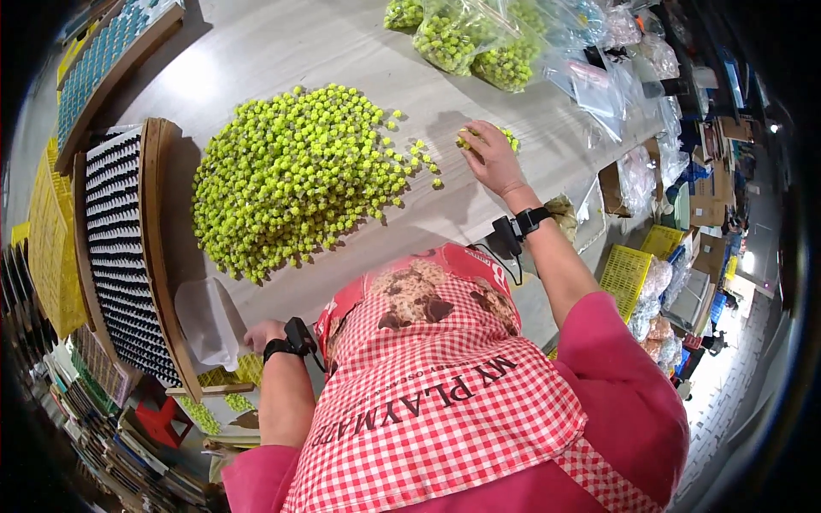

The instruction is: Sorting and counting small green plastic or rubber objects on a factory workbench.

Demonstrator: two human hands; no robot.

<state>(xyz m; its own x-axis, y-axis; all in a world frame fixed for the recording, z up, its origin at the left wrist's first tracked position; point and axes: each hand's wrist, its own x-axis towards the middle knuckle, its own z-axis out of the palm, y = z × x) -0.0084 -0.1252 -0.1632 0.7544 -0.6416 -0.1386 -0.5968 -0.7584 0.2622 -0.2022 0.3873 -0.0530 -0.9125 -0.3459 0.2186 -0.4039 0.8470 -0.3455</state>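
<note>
A wide heap of small, knobbly yellow-green pieces (299,179) lies on the pale wood-grain table (410,222). To the right of the heap, my right hand (492,161) is curled over a small separate cluster of these pieces (512,139), some showing between its thumb and fingers and some beyond the knuckles. At the near left table edge, my left hand (265,335) is closed on the rim of a translucent white plastic container (208,321). Its fingertips are partly hidden. A few loose pieces (419,156) lie between the heap and my right hand.
Left of the heap stands a wooden-framed rack (120,248) with black and white rows; a teal-filled frame (115,68) lies beyond it. Clear bags of green pieces (449,43) and piled plastic bags (599,77) occupy the far right. Yellow crates (626,278) stand below the table's right edge.
</note>
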